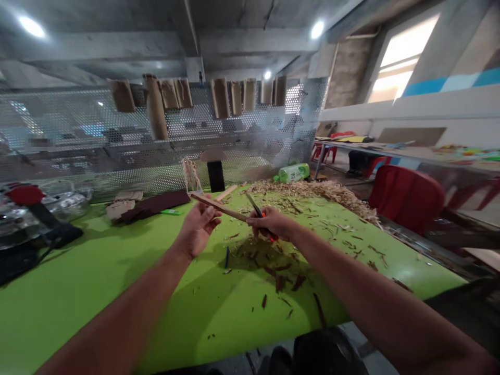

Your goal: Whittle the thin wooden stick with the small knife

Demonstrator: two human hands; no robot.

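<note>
A wooden strip (219,207) is held above the green table (78,291), over its middle, by the left hand (199,228), with the fingers (211,212) closed around it toward one end. The right hand (269,223) is nearly closed around a knife (253,204), its red handle mostly hidden by the fingers and its narrow blade left exposed. The blade appears to lie against the strip's far end, though exact contact cannot be told at this view. The strip is judged light, thin and stiff along its length, with dry wood unlikely to be slippery but liable to split along the grain if levered. A hold on the stretch well back from the blade seems safest; the knife is best taken by the handle alone. Dark shavings are scattered on the green table beneath the hands, and pale shavings (312,192) are heaped along its far edge. A dark sheet (152,204) lies on the far left of the green table, and a plastic bottle (292,173) rests at its far edge.
</note>
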